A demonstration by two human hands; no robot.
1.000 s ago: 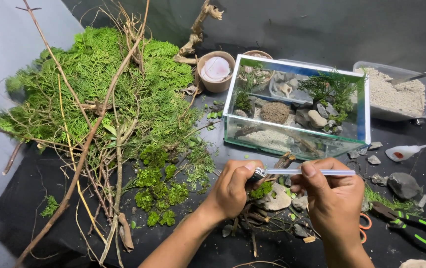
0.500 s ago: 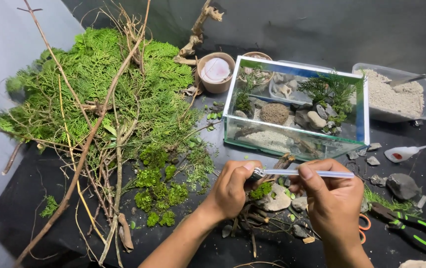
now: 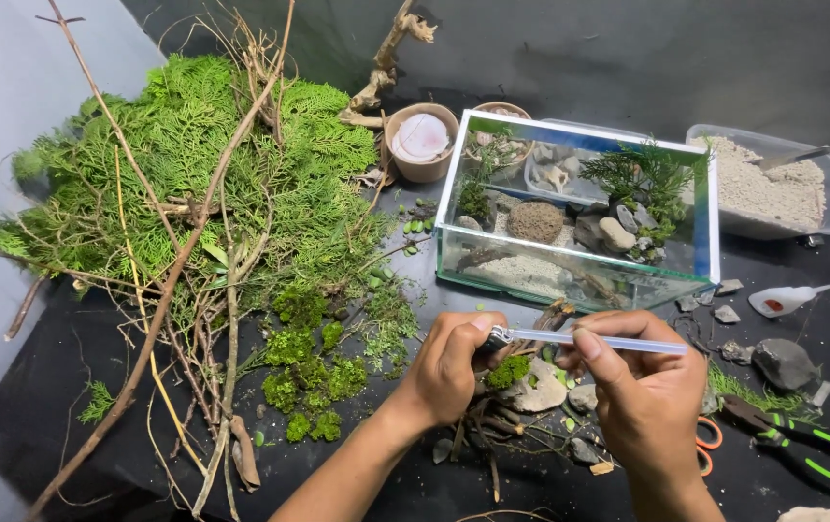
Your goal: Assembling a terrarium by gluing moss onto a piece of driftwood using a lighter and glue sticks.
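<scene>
While our left hand pinches a moss tuft steady near the glass tank, our right hand grips the tweezers level, tips meeting it.

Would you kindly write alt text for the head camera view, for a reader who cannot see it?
Two bare hands, left hand and right hand, hold a slim pale tube level over small stones and a moss tuft on a black table. Behind stands a glass tank with rocks and plants; green cuttings lie at left.
</scene>
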